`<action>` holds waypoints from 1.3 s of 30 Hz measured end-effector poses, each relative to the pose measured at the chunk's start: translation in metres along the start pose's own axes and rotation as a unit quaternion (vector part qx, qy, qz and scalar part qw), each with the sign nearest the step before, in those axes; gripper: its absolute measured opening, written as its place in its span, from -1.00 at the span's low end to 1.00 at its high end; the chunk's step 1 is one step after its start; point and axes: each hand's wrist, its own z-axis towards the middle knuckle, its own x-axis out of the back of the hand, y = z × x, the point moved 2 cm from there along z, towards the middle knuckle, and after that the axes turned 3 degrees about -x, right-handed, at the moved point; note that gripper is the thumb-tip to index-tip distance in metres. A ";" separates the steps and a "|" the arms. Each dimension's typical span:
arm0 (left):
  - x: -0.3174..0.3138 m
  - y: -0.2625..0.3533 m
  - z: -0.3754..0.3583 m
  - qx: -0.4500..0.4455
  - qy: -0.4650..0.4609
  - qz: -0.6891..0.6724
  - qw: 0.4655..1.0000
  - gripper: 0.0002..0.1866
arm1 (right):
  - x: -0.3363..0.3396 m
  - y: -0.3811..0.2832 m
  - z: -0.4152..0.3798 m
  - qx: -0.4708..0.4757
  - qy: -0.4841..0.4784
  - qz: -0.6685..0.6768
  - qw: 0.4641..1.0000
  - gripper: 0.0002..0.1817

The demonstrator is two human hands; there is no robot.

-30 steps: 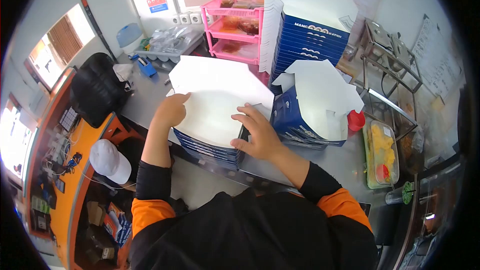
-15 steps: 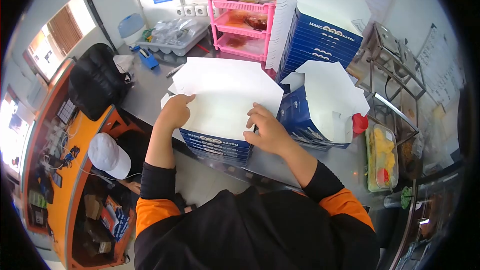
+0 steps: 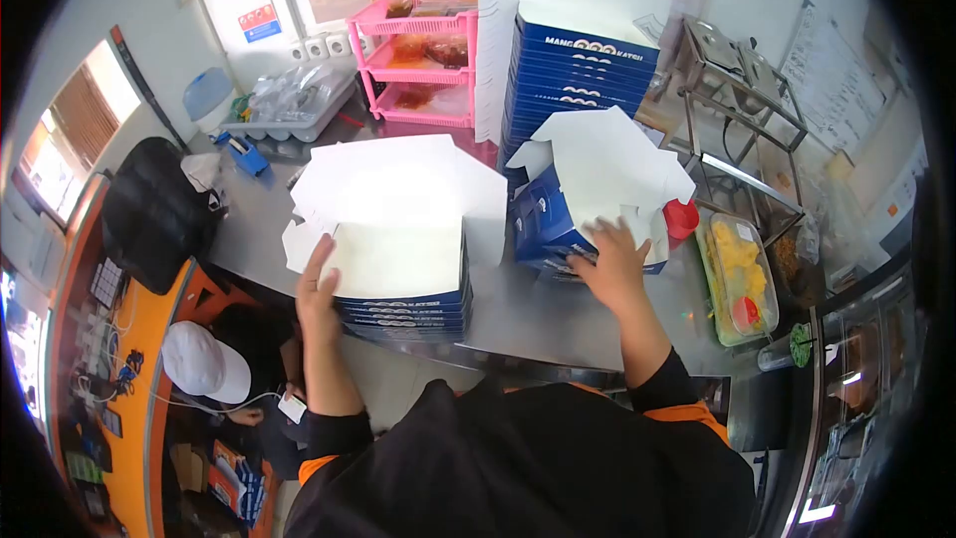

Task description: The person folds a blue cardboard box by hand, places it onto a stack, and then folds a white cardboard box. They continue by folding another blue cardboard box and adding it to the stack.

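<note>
A stack of nested blue-and-white open takeaway boxes [image 3: 403, 314] stands at the counter's front edge, lids folded back to show white insides. My left hand [image 3: 319, 299] is beside the stack's left side, fingers stretched and apart; contact with the cardboard cannot be made out clearly. To the right sits a second, smaller group of open takeaway boxes [image 3: 546, 219], tilted, its white lid raised. Over the front edge of that group lies my right hand [image 3: 612, 264], fingers spread, seemingly touching the top box.
Behind stands a tall stack of similar boxes [image 3: 583, 70], beside a pink tiered rack [image 3: 413, 70]. A red cup [image 3: 680, 219] and a clear tub of yellow food [image 3: 737, 279] are at the right. A person in a white cap [image 3: 204, 359] sits lower left, holding a white phone-like object [image 3: 292, 407].
My right hand has left the left stack and moved right to the smaller group. My left hand has slid down along the left stack's side. The view has shifted right.
</note>
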 end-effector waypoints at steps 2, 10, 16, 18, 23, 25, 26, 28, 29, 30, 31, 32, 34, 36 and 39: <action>-0.018 -0.008 -0.018 -0.079 0.048 0.070 0.993 -0.68 | -0.012 0.011 -0.003 0.041 -0.049 -0.011 0.998 -0.67; -0.050 0.018 -0.001 -0.056 -0.017 0.032 0.998 -0.51 | 0.058 -0.067 0.001 0.395 0.039 0.092 0.913 -0.77; -0.099 0.091 0.008 0.093 -0.183 -0.071 0.976 -0.17 | 0.070 -0.156 0.004 0.512 -0.060 -0.055 0.855 -0.88; -0.104 0.094 0.020 0.069 -0.128 -0.013 0.989 -0.22 | 0.070 -0.168 0.006 0.518 -0.028 -0.077 0.852 -0.83; -0.095 0.109 0.038 0.148 -0.141 -0.155 0.967 -0.31 | 0.077 -0.119 0.039 0.271 0.169 0.271 0.908 -0.16; -0.097 0.110 0.040 0.169 -0.125 -0.131 0.969 -0.34 | 0.048 -0.106 0.049 0.054 -0.115 0.556 0.821 -0.06; -0.096 0.106 0.044 0.180 -0.111 -0.123 0.970 -0.34 | 0.043 -0.102 0.045 0.002 -0.179 0.601 0.779 -0.06; -0.090 0.094 0.060 0.163 -0.119 0.010 0.979 -0.39 | 0.045 -0.107 0.031 -0.098 -0.300 0.671 0.671 -0.06; -0.080 0.082 0.071 0.135 -0.139 0.136 0.972 -0.43 | 0.040 -0.106 0.031 -0.111 -0.319 0.663 0.669 -0.07; -0.071 0.071 0.081 0.105 -0.158 0.260 0.947 -0.48 | 0.030 -0.104 0.030 -0.124 -0.337 0.654 0.665 -0.07; -0.067 0.062 0.088 0.089 -0.219 0.382 0.893 -0.57 | 0.024 -0.104 0.028 -0.138 -0.354 0.646 0.662 -0.08; -0.063 0.055 0.095 0.069 -0.276 0.497 0.820 -0.66 | 0.021 -0.110 0.023 -0.143 -0.324 0.626 0.695 -0.05; -0.056 0.040 0.101 0.034 -0.287 0.612 0.736 -0.71 | 0.013 -0.113 0.016 -0.154 -0.353 0.598 0.702 -0.01; -0.057 0.034 0.102 0.071 -0.313 0.655 0.684 -0.71 | 0.010 -0.111 0.011 -0.126 -0.391 0.573 0.709 0.03; -0.050 0.035 0.098 0.068 -0.334 0.654 0.675 -0.64 | 0.001 -0.111 0.004 -0.002 -0.417 0.432 0.800 0.04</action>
